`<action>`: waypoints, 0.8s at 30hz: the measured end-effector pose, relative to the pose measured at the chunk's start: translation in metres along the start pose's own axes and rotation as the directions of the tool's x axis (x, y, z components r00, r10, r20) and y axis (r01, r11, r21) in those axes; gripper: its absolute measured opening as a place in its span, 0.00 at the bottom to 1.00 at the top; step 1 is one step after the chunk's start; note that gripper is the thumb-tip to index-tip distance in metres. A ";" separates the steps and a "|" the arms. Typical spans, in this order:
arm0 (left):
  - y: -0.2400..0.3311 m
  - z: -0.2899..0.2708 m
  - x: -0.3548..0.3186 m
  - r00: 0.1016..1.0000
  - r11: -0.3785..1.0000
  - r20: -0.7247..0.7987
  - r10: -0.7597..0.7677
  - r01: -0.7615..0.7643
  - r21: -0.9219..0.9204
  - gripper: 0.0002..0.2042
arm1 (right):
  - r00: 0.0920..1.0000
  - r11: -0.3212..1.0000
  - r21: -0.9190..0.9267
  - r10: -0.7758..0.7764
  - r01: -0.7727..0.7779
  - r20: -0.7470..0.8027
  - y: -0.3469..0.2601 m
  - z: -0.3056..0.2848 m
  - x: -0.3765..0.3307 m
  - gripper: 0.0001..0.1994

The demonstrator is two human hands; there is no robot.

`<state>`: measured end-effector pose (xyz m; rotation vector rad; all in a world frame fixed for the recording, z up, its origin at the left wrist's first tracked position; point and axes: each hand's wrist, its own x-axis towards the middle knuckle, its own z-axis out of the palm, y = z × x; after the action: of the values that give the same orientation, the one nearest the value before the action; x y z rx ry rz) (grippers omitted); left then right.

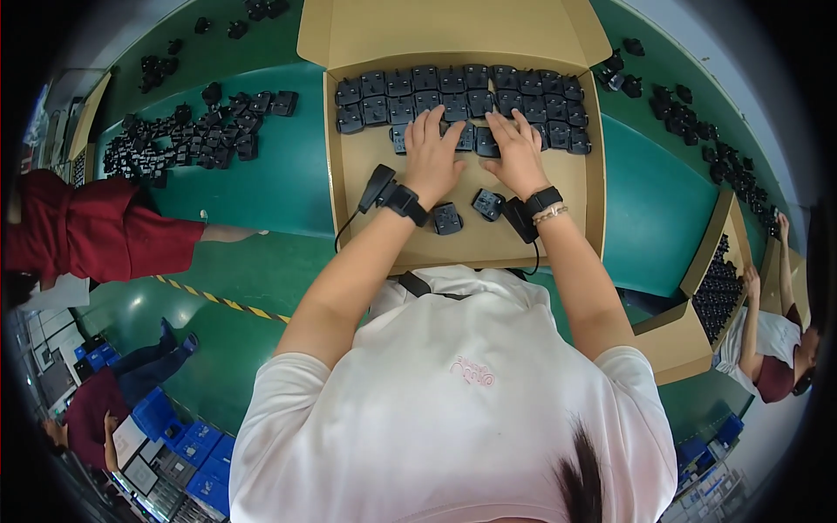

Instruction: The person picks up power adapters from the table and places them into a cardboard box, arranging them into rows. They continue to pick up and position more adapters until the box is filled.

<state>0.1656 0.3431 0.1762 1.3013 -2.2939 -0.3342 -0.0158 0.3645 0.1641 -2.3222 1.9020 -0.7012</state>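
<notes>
Green surface (645, 227) is carrying a carton (366, 166).
Your left hand (432, 164) and right hand (520, 163) are resting, fingers apart, on black plugs (479, 103); any uneven push is risking crooked rows.

Rows: black, boxy plastic plug adapters (453, 106), pins up, in brown cardboard box (362, 161)
Loose pair (447, 219): apart, turned askew

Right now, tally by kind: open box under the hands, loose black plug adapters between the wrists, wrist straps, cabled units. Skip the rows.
Open cardboard box: 1
Loose black plug adapters: 2
Black wrist straps: 2
Cabled black units: 2
Total: 7
</notes>
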 end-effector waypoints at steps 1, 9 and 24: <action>0.001 0.007 0.002 0.999 0.999 -0.014 -0.029 0.029 0.021 0.30 | 0.999 0.999 -0.018 -0.028 0.028 -0.021 0.003 0.004 0.002 0.35; -0.015 0.026 0.006 0.995 0.996 -0.047 -0.084 0.085 0.011 0.25 | 1.000 0.985 0.169 0.018 -0.017 -0.007 0.014 0.004 0.005 0.30; -0.014 0.026 0.004 0.994 0.995 -0.047 -0.096 0.097 0.030 0.24 | 0.998 0.977 0.211 -0.004 -0.009 0.059 0.013 0.002 0.010 0.27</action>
<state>0.1609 0.3322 0.1488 1.4245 -2.2123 -0.2979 -0.0253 0.3514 0.1610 -2.1852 1.7131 -0.7837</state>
